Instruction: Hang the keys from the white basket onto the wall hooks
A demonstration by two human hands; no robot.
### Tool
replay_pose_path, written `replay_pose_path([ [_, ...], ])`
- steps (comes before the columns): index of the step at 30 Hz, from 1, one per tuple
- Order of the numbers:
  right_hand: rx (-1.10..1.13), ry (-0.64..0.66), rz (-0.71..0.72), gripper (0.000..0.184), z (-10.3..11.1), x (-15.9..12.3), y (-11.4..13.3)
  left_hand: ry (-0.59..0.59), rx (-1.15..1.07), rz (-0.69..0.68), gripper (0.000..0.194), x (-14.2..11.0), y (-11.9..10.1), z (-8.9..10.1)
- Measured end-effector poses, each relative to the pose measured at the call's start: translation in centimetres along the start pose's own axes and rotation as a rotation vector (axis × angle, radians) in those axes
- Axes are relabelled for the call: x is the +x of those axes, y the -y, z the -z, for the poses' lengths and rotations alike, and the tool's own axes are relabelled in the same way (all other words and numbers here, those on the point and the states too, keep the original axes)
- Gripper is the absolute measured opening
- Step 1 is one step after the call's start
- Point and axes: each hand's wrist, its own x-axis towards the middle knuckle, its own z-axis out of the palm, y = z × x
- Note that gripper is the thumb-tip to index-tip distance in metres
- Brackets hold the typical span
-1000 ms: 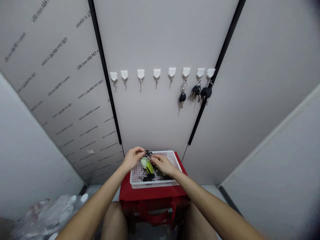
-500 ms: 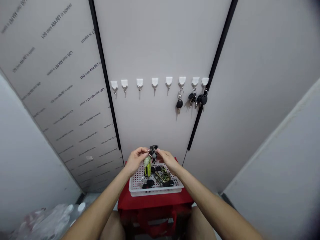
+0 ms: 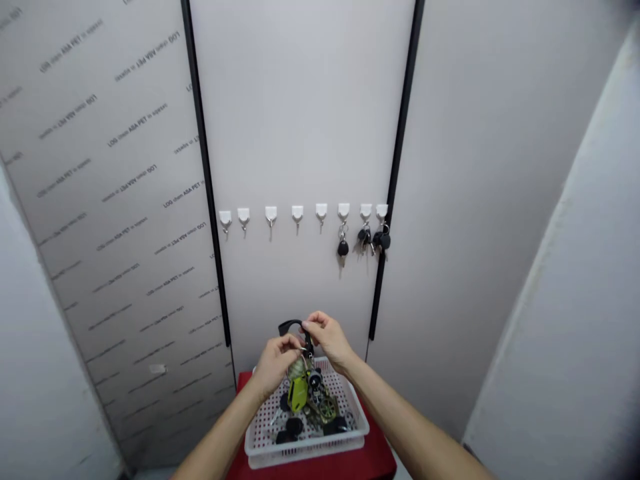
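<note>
Above a white perforated basket [image 3: 306,454], my left hand [image 3: 273,365] is closed in a pinch at a thin metal ring, with a yellow-green key fob [image 3: 299,394] and a pale green charm [image 3: 297,369] hanging under the fingers. A black looped strap [image 3: 289,326] is pinched by my right hand [image 3: 331,340]. Below the strap dangles a dark grey figure charm [image 3: 315,381]. Whether both hands hold one joined keychain I cannot tell. Black-headed keys [image 3: 294,427] and a bronze wheel-shaped charm [image 3: 328,409] lie in the basket.
The basket rests on a red surface [image 3: 367,460]. On the pale panel ahead runs a row of white hooks [image 3: 297,212]. Keys [image 3: 343,248] hang from the three hooks at the right. Black strips [image 3: 403,120] edge the panel, and walls close in on both sides.
My view has tilted up, so hooks and basket appear lower. My right hand has lifted the black strap upward, and the figure charm now hangs below it. The left hand keeps its pinch.
</note>
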Motion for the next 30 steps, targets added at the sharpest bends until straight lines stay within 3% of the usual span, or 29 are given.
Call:
replay_pose_path([
  [4,-0.047,-0.138,0.084,0.025,-0.2,1.0,2.4,-0.130,-0.193,-0.042,0.014,2.3,-1.6,-1.4],
  [6,-0.071,-0.199,0.160,0.028,-0.1,1.8,3.9,-0.189,-0.179,-0.069,0.019,3.9,-2.9,-2.0],
  [13,0.059,-0.386,0.358,0.036,0.5,6.0,8.4,-0.238,0.241,-0.259,0.018,9.8,-7.7,-3.8],
  [16,0.087,-0.424,0.405,0.039,0.7,7.6,9.5,-0.306,0.428,-0.284,0.018,11.1,-9.4,-4.6],
  [19,0.092,-0.471,0.443,0.037,0.9,8.6,10.1,-0.308,0.477,-0.300,0.018,11.8,-10.8,-5.1],
  [24,0.102,-0.514,0.443,0.040,1.0,9.2,10.7,-0.293,0.549,-0.342,0.021,12.5,-11.4,-5.3],
  [30,0.057,-0.459,0.410,0.040,0.9,8.8,12.2,-0.310,0.572,-0.398,0.024,12.8,-10.9,-5.4],
])
